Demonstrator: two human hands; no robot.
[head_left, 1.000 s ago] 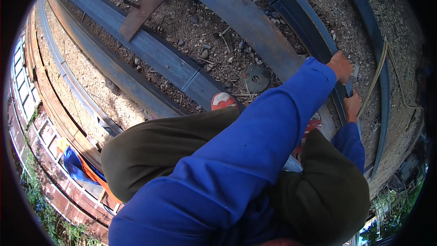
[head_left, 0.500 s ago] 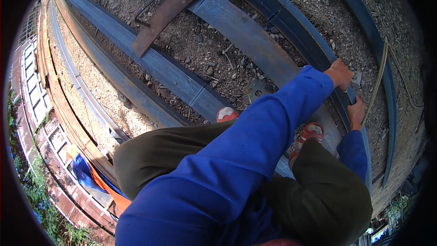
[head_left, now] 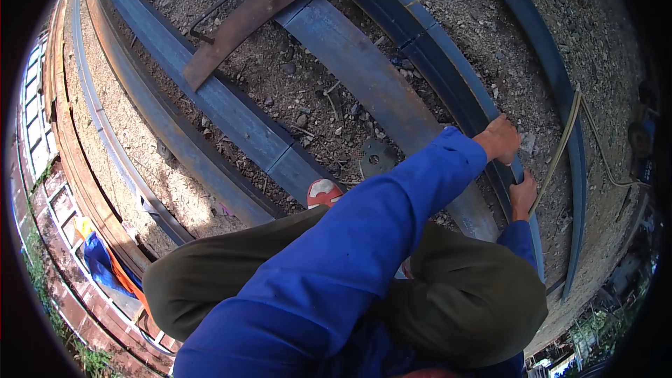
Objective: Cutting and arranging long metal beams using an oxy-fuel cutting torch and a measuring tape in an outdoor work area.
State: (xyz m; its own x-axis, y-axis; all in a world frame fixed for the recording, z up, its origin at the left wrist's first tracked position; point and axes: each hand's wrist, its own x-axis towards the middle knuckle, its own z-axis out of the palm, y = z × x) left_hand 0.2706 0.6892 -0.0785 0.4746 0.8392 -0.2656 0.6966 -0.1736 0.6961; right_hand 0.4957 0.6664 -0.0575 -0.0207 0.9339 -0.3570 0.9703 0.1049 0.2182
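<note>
My left hand (head_left: pixel 500 138) reaches across to the right, its fingers wrapped over the raised right flange of a long dark steel angle bar (head_left: pixel 435 63). Just nearer to me, my right hand (head_left: pixel 523 194) grips the same flange, its palm partly hidden. The bar slopes from the far middle to the near right and shows a thin cross line partway along. Left of it lies a wide flat steel bar (head_left: pixel 364 56). A yellowish cord (head_left: pixel 558 157) runs close to my right hand, over another dark steel bar (head_left: pixel 553 63).
A brown metal plate (head_left: pixel 245 31) with a bent rod handle (head_left: pixel 227 5) lies across steel bars at the far left. More long bars (head_left: pixel 241 129) stretch leftward over gravelly ground. A holed metal plate (head_left: pixel 378 159) lies near my left shoe (head_left: pixel 323 192). Blue and orange sheeting (head_left: pixel 105 262) sits at left.
The whole scene has shifted down and left in the view. Both hands keep their grip on the angle bar, at about the same place. My knee now covers most of the right shoe.
</note>
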